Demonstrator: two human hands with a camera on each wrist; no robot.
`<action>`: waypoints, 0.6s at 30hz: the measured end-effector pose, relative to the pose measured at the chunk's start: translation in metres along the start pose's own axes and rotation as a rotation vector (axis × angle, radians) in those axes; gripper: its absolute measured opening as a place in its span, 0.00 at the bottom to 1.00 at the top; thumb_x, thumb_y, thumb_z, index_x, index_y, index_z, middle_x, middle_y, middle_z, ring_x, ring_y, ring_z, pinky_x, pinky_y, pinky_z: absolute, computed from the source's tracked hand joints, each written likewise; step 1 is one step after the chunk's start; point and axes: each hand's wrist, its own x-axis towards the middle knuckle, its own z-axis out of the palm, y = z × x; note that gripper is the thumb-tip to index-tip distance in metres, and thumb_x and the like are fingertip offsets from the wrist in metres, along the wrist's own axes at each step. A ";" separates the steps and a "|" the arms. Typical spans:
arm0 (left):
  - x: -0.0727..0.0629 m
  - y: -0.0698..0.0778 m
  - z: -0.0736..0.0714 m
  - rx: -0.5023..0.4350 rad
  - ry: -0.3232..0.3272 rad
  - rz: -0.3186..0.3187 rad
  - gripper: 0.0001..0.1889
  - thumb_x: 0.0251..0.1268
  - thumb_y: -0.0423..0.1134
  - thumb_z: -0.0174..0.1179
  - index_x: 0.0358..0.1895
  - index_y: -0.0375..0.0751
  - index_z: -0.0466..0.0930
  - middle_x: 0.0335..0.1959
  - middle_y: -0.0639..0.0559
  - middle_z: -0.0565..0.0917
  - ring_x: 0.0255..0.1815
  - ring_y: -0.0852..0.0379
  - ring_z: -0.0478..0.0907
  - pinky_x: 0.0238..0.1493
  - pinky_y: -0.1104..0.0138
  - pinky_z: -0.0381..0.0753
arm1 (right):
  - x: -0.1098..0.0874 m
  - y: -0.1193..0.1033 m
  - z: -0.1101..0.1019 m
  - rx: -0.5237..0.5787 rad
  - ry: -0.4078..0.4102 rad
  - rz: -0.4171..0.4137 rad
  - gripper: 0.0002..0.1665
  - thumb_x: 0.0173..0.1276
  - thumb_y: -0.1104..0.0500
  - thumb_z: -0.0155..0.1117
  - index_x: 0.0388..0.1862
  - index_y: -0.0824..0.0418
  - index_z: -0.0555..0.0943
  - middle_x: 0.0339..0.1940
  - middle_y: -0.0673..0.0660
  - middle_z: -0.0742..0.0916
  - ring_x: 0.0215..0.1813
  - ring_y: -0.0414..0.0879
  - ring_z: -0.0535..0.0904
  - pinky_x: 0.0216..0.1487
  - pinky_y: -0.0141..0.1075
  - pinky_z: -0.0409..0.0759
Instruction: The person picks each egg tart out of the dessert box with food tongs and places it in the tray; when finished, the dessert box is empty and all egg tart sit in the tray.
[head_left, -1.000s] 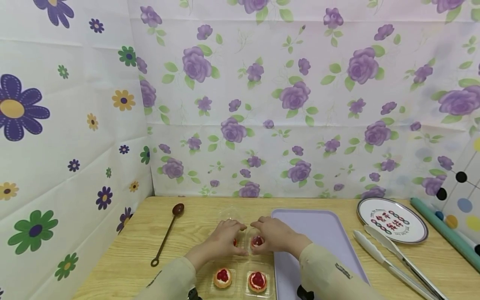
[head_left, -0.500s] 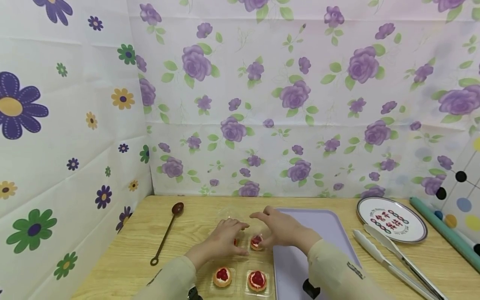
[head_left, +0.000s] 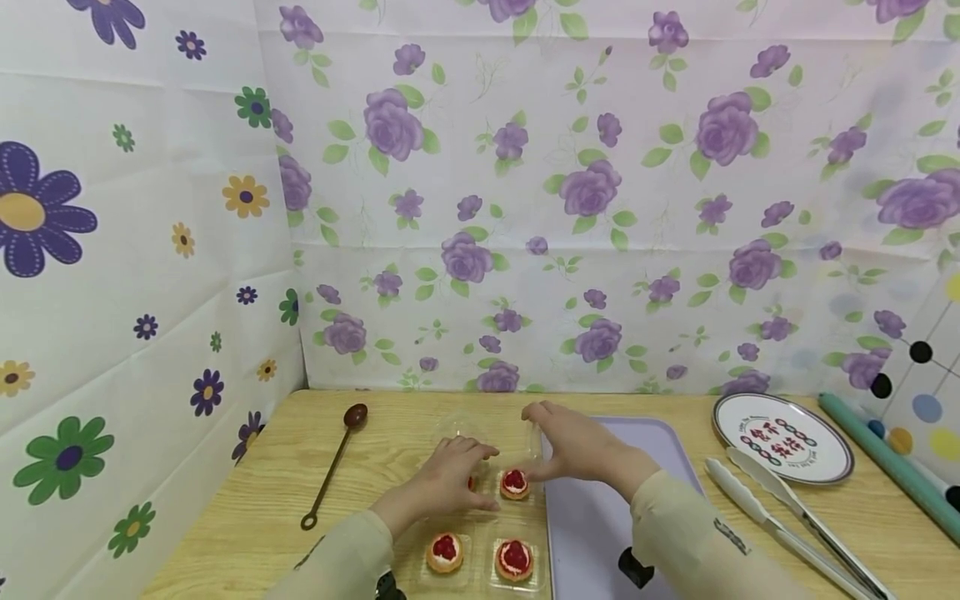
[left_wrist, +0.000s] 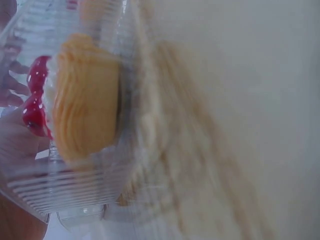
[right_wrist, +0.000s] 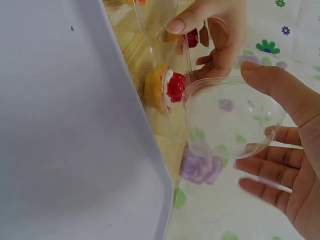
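Four-way clear plastic packaging (head_left: 480,523) holds small tarts topped with red berries and white cream. My left hand (head_left: 450,473) grips the far-left section, thumb toward me and fingers beyond, covering most of its tart. In the left wrist view a tart (left_wrist: 87,100) shows side-on through ribbed clear plastic. My right hand (head_left: 581,446) pinches a clear domed lid (right_wrist: 225,117) between thumb and fingers, tilted up beside the far-right tart (head_left: 514,483). Two nearer tarts, one at left (head_left: 446,553) and one at right (head_left: 514,560), sit in the front sections.
A lilac tray (head_left: 585,542) lies right beside the packaging, under my right forearm. Further right are metal tongs (head_left: 787,521), a white plate (head_left: 783,439) with red characters and a green roll (head_left: 892,462). A brown spoon (head_left: 335,467) lies left. Another clear round lid (head_left: 456,423) stands behind my left hand.
My right hand has moved right and away from the far-right tart, bringing the clear lid up off it. The left hand has stayed in place.
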 end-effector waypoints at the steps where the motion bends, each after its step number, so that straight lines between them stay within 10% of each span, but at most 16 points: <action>1: 0.000 0.000 0.000 0.000 -0.001 0.001 0.39 0.49 0.61 0.68 0.64 0.46 0.71 0.57 0.52 0.79 0.62 0.51 0.71 0.68 0.51 0.63 | 0.000 0.001 -0.001 0.020 0.003 0.001 0.46 0.52 0.43 0.75 0.64 0.60 0.67 0.60 0.58 0.79 0.53 0.53 0.81 0.52 0.46 0.81; 18: 0.001 -0.002 0.002 0.009 -0.007 0.009 0.39 0.50 0.63 0.67 0.64 0.47 0.71 0.58 0.52 0.78 0.63 0.51 0.71 0.69 0.53 0.63 | 0.030 0.029 0.004 0.191 0.120 0.049 0.48 0.54 0.45 0.75 0.67 0.68 0.68 0.59 0.63 0.77 0.55 0.55 0.79 0.53 0.47 0.81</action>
